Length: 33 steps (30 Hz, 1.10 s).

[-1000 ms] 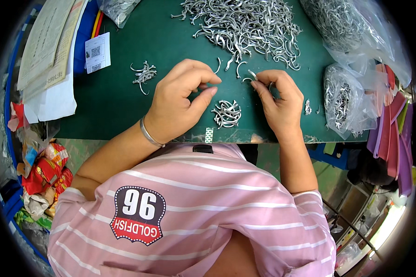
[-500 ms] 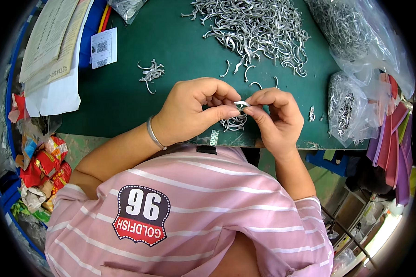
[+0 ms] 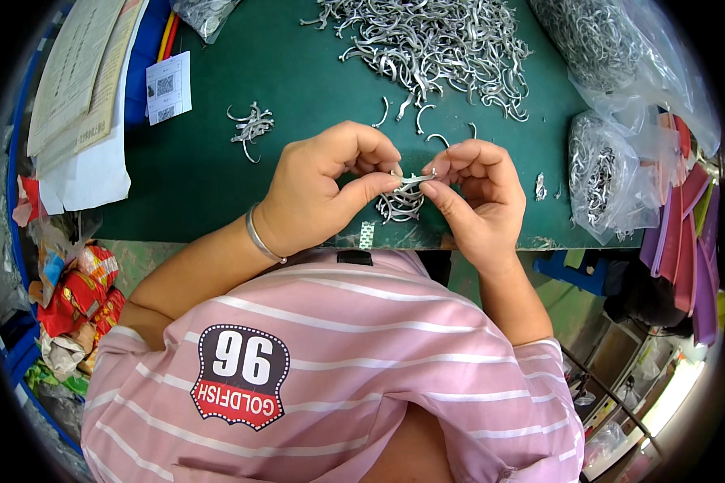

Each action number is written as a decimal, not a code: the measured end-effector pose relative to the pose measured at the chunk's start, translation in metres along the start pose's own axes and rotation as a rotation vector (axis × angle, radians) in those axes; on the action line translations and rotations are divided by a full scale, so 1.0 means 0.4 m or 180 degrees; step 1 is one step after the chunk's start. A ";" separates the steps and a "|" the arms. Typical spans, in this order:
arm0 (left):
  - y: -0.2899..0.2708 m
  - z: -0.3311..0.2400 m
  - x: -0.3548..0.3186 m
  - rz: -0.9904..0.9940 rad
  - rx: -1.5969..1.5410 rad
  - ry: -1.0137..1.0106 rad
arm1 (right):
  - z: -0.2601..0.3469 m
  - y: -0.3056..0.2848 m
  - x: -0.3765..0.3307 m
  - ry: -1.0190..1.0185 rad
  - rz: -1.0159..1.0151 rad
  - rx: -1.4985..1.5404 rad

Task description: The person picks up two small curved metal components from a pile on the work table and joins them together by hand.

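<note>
Metal piece [image 3: 413, 179]; left hand [image 3: 321, 183], right hand [image 3: 485, 203] pinching it

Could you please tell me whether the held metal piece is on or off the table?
Off the table: left hand and right hand pinch the metal piece over a small pile.

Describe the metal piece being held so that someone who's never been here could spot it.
Over the green table, find the left hand and the right hand, fingertips facing. Between them spans a slim, slightly curved silver piece, seen just above a small pile of similar ones. What sets it apart: both hands pinch it, while those lie heaped.
</note>
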<state>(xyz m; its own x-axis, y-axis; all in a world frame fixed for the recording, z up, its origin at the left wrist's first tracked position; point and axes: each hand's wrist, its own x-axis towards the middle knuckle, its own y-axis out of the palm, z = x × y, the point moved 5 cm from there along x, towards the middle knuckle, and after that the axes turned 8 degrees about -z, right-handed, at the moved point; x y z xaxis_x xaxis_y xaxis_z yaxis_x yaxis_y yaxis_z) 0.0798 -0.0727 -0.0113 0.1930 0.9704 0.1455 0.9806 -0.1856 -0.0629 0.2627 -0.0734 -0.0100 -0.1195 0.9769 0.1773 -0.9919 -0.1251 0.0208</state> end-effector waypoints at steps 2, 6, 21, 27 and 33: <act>0.000 -0.004 -0.001 -0.0019 0.0109 0.0157 | 0.004 0.005 -0.001 -0.0068 -0.0113 0.0006; 0.005 0.002 -0.004 -0.0148 -0.0060 0.0137 | 0.025 0.002 0.002 -0.0613 -0.0104 -0.0675; 0.014 -0.013 -0.001 0.0207 0.1043 0.0960 | 0.020 -0.034 0.074 -0.1597 -0.0080 -0.3314; -0.001 -0.022 0.008 -0.0101 0.0717 0.0156 | 0.043 -0.014 0.055 -0.1856 0.0023 -0.2596; 0.006 -0.026 0.012 0.0056 0.0793 0.0608 | 0.083 0.050 0.010 -0.1936 0.0282 -0.1662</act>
<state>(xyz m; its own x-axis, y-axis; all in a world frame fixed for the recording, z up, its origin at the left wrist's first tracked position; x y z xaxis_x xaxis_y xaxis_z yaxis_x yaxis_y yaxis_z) 0.0835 -0.0702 -0.0006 0.2360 0.9163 0.3236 0.9431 -0.1356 -0.3036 0.2436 -0.0776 0.0238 -0.3038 0.6828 0.6644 -0.8896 0.0462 -0.4544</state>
